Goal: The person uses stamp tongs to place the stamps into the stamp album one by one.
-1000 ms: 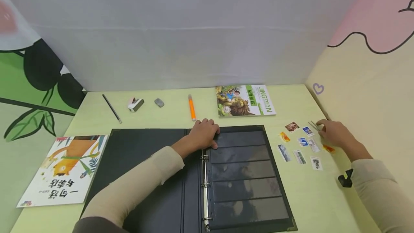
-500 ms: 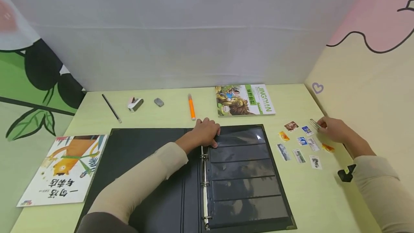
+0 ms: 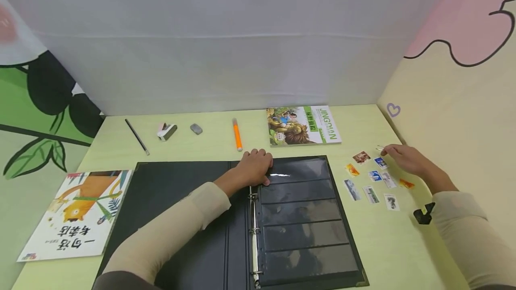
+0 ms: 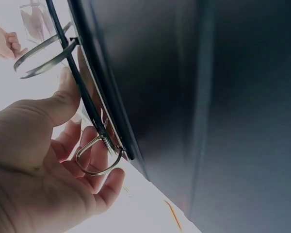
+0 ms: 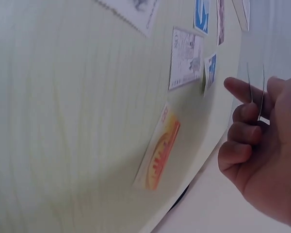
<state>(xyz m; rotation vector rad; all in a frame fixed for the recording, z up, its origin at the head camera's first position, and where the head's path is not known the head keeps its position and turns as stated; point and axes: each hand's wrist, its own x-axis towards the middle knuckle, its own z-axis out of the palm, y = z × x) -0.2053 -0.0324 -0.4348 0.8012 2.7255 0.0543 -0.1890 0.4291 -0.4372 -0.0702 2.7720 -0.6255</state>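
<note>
My right hand pinches a pair of metal tweezers, whose two thin legs stand apart with nothing between them. It hovers just beyond several loose stamps on the table, nearest a blue stamp. An orange stamp lies closest to me in the right wrist view. My left hand rests at the top of an open black ring binder. Its fingers reach past the binder's upper edge near a metal ring, its thumb against the pocket page.
A picture book lies left of the binder. Along the back are a pencil, a small white-and-black item, a grey eraser, an orange pen and a lion-covered book. Walls stand behind and at right.
The right hand has moved left and slightly up, with the tweezers turned more to the left beyond the blue stamp. My left hand stays on the binder; the stamps look unmoved.
</note>
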